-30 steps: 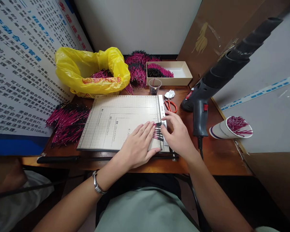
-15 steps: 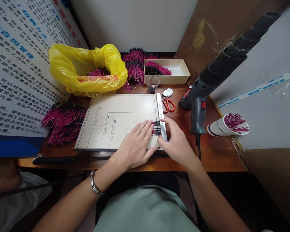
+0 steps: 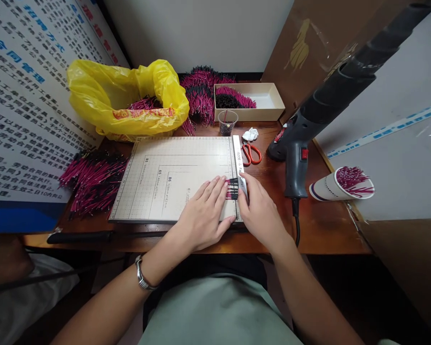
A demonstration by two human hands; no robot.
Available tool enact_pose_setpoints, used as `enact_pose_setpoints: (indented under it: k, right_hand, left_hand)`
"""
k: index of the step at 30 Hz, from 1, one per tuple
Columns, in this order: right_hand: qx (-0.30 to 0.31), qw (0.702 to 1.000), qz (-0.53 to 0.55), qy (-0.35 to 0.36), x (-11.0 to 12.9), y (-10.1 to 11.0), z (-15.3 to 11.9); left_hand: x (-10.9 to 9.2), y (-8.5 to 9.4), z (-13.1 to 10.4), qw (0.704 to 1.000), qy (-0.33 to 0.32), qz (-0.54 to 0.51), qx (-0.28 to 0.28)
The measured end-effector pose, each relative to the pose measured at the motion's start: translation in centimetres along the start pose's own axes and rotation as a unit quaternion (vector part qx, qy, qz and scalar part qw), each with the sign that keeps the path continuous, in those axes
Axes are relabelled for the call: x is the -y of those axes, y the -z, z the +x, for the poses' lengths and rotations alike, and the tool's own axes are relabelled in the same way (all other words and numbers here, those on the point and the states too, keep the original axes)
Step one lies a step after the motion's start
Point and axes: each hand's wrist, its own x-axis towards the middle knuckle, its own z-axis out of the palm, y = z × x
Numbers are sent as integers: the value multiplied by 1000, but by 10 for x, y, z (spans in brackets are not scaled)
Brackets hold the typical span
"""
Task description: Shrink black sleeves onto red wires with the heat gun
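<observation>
My left hand (image 3: 204,213) lies flat on the paper cutter board (image 3: 187,146), fingers stretched out. Under its fingertips is a row of pink-and-black wires (image 3: 232,189), black ends pointing right; their other ends are hidden beneath the hand. At the board's right side my right hand (image 3: 260,211) is curved by the white printed strip (image 3: 236,146), thumb and forefinger apart near the black ends. Its other fingers are partly hidden, and I see nothing held in it.
Pink-and-black wires (image 3: 93,182) are heaped left of the board. Behind stand a yellow plastic bag (image 3: 147,124), a cardboard box (image 3: 269,114), and a clear cup (image 3: 227,125). Red-handled scissors (image 3: 252,155), a heat gun (image 3: 296,167) and a paper cup of wires (image 3: 323,189) are on the right.
My right thumb has moved up and right, closer to the forefinger at the strip. My left hand stays flat on the wires. The whole view has shifted slightly.
</observation>
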Motion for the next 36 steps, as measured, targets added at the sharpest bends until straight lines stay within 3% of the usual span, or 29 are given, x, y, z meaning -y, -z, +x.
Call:
enact_pose_setpoints:
  k: [23,36]
  right_hand:
    - [14,997,-65,-24,10,-5,-6]
    - [1,994,-93,-59,15,-4,-1]
  left_hand:
    - [-3,1,1,1000,9,-4,14]
    - [-3,-6,-1,999,12,-35,-30]
